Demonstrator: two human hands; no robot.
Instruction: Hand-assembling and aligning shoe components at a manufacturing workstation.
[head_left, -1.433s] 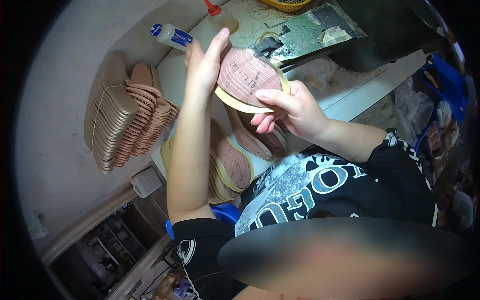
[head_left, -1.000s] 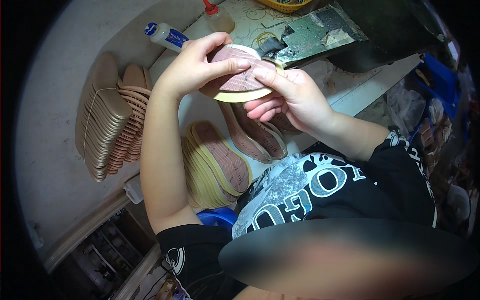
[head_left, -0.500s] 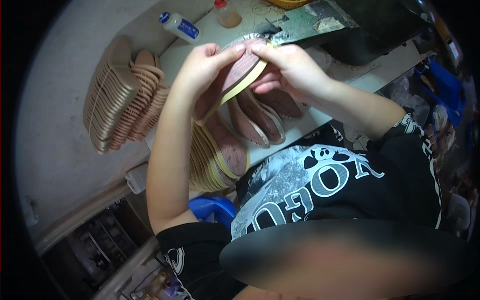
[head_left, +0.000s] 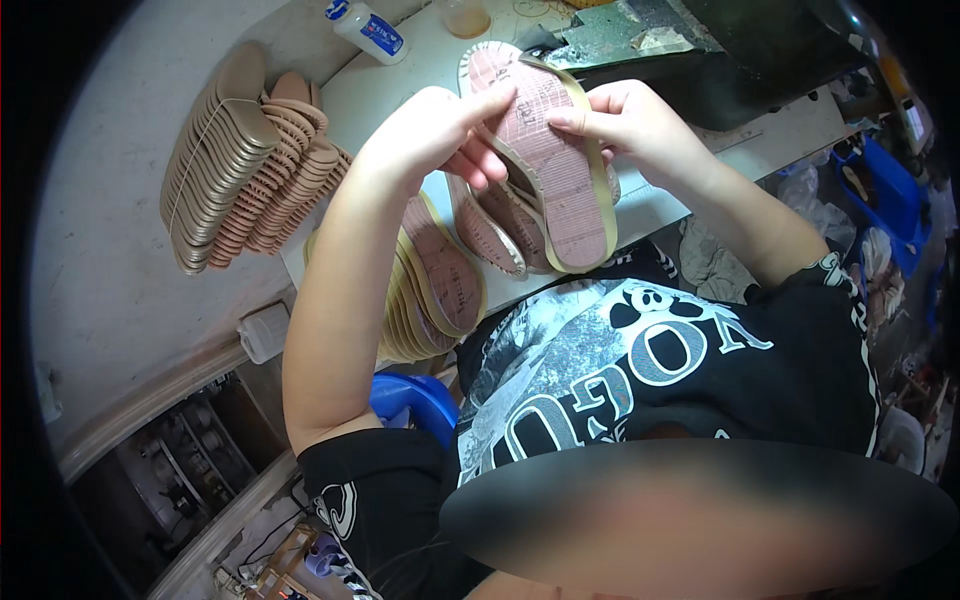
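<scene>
Both hands were grasping one held sole (head_left: 575, 185). The left hand (head_left: 445, 135) pressed its thumb flat on the upper face, with its fingers curled at the left edge. The right hand (head_left: 630, 120) pinched the opposite edge, thumb on the face; its other fingers were partly hidden. The held sole lay between the two hands, gripped near its broad upper end, with its narrower length running below the grip toward the wearer's shirt (head_left: 640, 340).

The face of the held sole was pink, with fine pale cross lines and dark handwritten marks. Its upper left edge was whitish and notched; a smooth yellow band followed the right edge and rounded the lower end.

Just left of the held sole, and partly behind it, lay pink soles (head_left: 485, 235) with pale, stitched-looking rims. Farther left stood a fanned stack of yellow-edged soles (head_left: 445, 275). Well to the left of the held sole was a bundle of smooth tan soles (head_left: 215, 165), tied with thin cord, alongside ridged pinkish soles (head_left: 285, 175).

Above and left of the held sole lay a white bottle (head_left: 365, 32) with a blue cap. Above and right was a green plate (head_left: 625, 40), its surface worn and stained. A glossy blue tub (head_left: 430, 405) sat below and left.
</scene>
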